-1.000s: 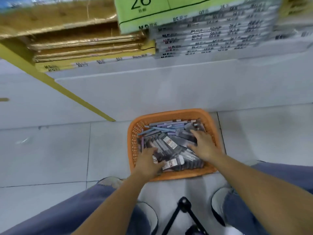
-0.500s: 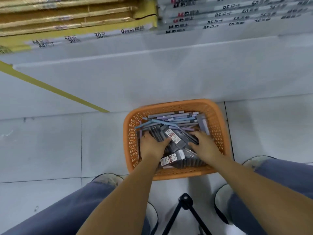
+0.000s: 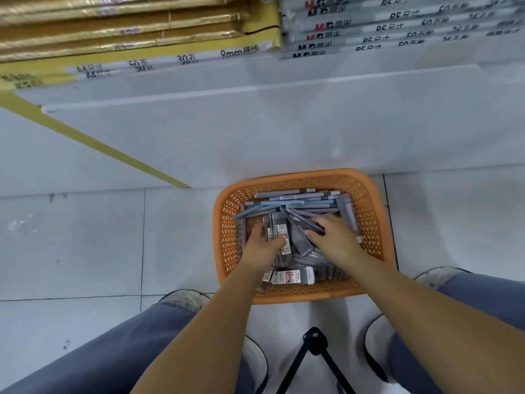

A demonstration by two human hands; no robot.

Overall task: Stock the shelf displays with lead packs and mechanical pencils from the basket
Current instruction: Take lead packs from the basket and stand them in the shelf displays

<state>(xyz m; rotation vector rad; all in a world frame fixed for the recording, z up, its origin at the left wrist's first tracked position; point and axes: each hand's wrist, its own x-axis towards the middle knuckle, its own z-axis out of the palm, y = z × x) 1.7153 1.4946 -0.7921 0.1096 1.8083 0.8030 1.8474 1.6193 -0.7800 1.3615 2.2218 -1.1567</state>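
An orange plastic basket (image 3: 369, 211) stands on the tiled floor in front of my knees. Inside lie several grey lead packs with red-and-white labels (image 3: 295, 276) and several blue and lilac mechanical pencils (image 3: 287, 204) along its far side. My left hand (image 3: 260, 245) is inside the basket, fingers closed around a stack of lead packs (image 3: 279, 237). My right hand (image 3: 333, 237) is beside it and pinches a dark lead pack (image 3: 299, 237) that sticks up at a slant. Packs under both hands are partly hidden.
A white shelf base (image 3: 255, 129) rises just behind the basket. Above it lie stacked gold-edged and grey packaged paper goods (image 3: 170, 38). A yellow strip (image 3: 93, 143) runs diagonally at left. A black tripod (image 3: 314, 354) stands between my shoes on the floor.
Both hands have pushed further into the basket and closed on lead packs; the left now holds a stack. The view has tilted down, nearer the basket.
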